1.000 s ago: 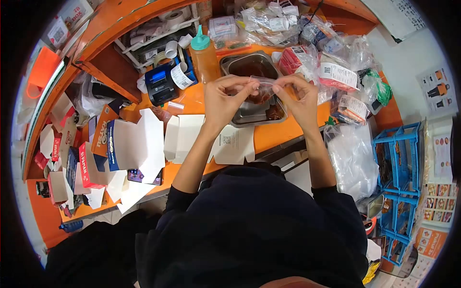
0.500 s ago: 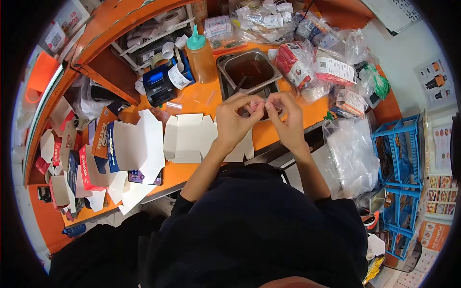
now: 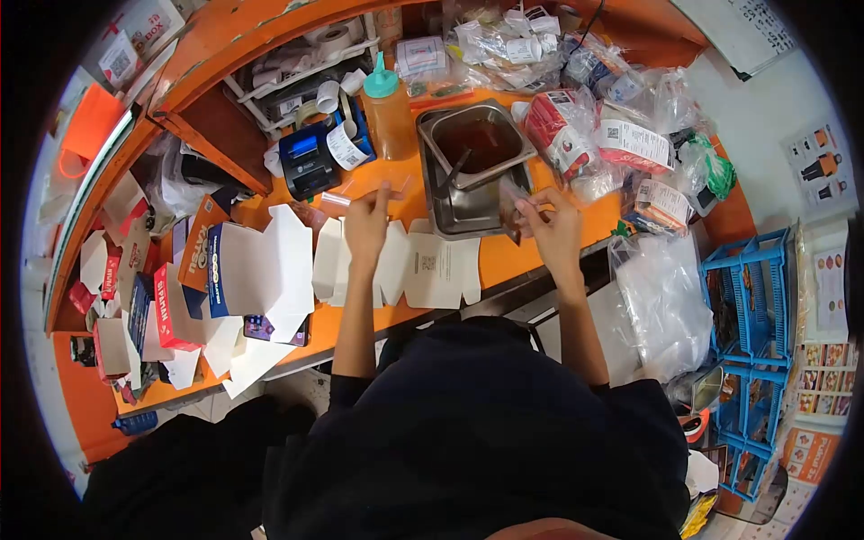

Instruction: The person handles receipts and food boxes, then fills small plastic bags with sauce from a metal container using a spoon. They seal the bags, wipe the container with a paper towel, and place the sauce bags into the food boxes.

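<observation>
My right hand (image 3: pixel 551 229) is closed on the upper part of a small clear plastic bag (image 3: pixel 512 209) with dark sauce in its bottom, held over the front right of a metal tray. My left hand (image 3: pixel 367 225) reaches forward with fingers stretched out, its fingertips right at some small clear plastic bags (image 3: pixel 337 200) lying on the orange table. Beyond my right hand stands a metal pan (image 3: pixel 493 173) of reddish-brown sauce, with a dark-handled spoon (image 3: pixel 457 167) in it. Below my left hand lie unfolded white cardboard boxes (image 3: pixel 441 274).
A sauce bottle with a teal cap (image 3: pixel 389 117) stands beside a blue-black label printer (image 3: pixel 308 162). Folded food boxes (image 3: pixel 256 270) crowd the left, with a phone (image 3: pixel 270 330) near the edge. Packaged goods (image 3: pixel 634 144) fill the back right; blue racks (image 3: pixel 747 297) stand at the far right.
My hands, together over the tray before, have moved apart. The left went left to the small plastic bags; the right moved slightly right and down with the sauce bag, now visible hanging.
</observation>
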A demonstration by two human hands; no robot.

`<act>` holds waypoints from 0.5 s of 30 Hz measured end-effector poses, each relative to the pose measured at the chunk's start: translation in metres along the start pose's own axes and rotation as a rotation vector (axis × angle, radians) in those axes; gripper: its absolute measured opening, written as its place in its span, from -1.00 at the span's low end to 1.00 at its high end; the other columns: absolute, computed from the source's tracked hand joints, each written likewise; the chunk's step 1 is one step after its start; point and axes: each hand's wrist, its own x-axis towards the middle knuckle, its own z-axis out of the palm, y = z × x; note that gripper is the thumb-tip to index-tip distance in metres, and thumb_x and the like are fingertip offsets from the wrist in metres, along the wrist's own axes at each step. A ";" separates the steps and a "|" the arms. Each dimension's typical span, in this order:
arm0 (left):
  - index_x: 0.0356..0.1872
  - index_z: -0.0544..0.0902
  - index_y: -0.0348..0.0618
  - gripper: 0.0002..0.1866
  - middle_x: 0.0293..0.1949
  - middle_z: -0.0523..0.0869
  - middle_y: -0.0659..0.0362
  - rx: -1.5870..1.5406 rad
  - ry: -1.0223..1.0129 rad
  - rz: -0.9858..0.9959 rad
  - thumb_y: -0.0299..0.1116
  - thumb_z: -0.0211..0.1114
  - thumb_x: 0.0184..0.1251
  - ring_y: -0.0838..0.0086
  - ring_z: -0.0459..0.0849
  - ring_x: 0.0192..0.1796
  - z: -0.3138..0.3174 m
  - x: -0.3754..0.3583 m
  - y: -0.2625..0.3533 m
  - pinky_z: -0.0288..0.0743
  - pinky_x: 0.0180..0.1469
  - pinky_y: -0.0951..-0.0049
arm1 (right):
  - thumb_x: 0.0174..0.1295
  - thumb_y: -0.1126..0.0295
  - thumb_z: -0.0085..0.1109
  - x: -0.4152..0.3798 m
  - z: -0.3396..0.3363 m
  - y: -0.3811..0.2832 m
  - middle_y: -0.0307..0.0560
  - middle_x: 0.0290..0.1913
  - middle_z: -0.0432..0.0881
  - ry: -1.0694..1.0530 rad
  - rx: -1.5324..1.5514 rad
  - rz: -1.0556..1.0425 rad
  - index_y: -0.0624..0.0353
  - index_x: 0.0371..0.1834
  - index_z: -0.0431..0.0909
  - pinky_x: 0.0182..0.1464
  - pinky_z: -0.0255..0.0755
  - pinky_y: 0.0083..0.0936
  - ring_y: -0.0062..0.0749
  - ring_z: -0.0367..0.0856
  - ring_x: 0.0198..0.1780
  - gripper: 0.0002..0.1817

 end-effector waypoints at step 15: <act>-0.23 0.74 -0.07 -0.64 -0.19 0.68 -0.06 0.642 -0.060 0.161 0.00 0.18 0.38 0.07 0.65 -0.09 0.045 0.049 -0.074 0.53 -0.09 0.19 | 0.21 0.56 0.23 0.022 -0.035 -0.111 -0.16 -0.26 0.66 0.330 0.009 -0.704 0.22 -0.19 0.59 -0.21 0.41 -0.65 -0.55 0.58 -0.25 -0.88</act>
